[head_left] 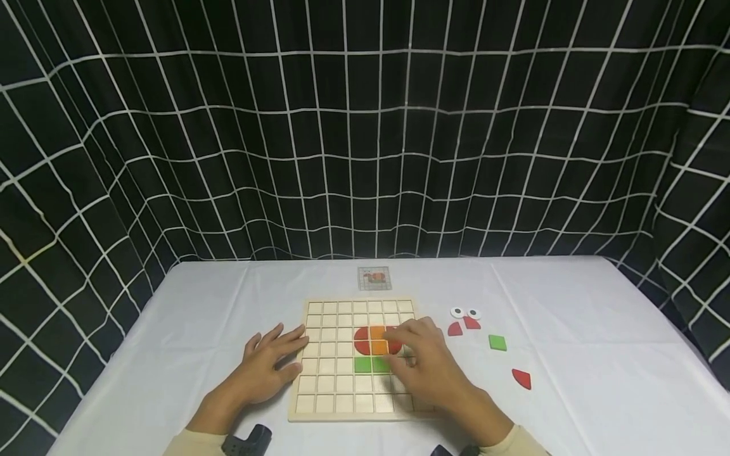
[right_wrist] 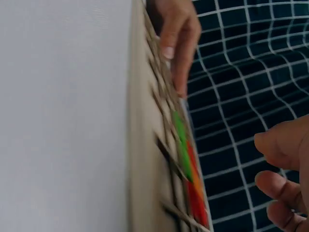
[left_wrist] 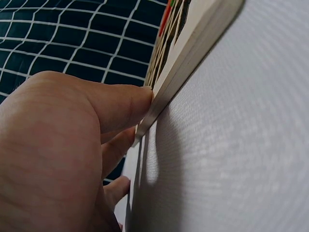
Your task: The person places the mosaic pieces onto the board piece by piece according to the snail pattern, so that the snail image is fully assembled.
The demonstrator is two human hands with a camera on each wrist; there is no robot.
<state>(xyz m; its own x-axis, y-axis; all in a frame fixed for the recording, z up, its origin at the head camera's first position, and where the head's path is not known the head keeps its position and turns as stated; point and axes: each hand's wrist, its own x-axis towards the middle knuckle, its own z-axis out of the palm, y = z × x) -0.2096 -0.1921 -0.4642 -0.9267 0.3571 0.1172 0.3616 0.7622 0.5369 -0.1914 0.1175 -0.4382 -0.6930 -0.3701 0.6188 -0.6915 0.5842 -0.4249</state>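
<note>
A pale wooden grid board (head_left: 327,384) lies on the white table. My left hand (head_left: 265,370) touches its left edge, fingers spread; in the left wrist view the thumb (left_wrist: 128,104) rests against the rim. Above the board's right side is my right hand (head_left: 428,364), fingers bent loosely and holding nothing visible. The right wrist view shows its fingertips (right_wrist: 275,181) apart, off the board. Red rounded pieces (head_left: 361,342) flank orange squares (head_left: 378,347) in the grid. Below them sit green squares (head_left: 362,365), one partly hidden by my right hand.
Right of the board lie two round eye pieces (head_left: 457,312), small red quarter pieces (head_left: 454,329), a green square (head_left: 497,342) and another red quarter piece (head_left: 522,379). A picture card (head_left: 374,278) lies behind the board. A black curtain with white grid lines (head_left: 365,133) surrounds the table.
</note>
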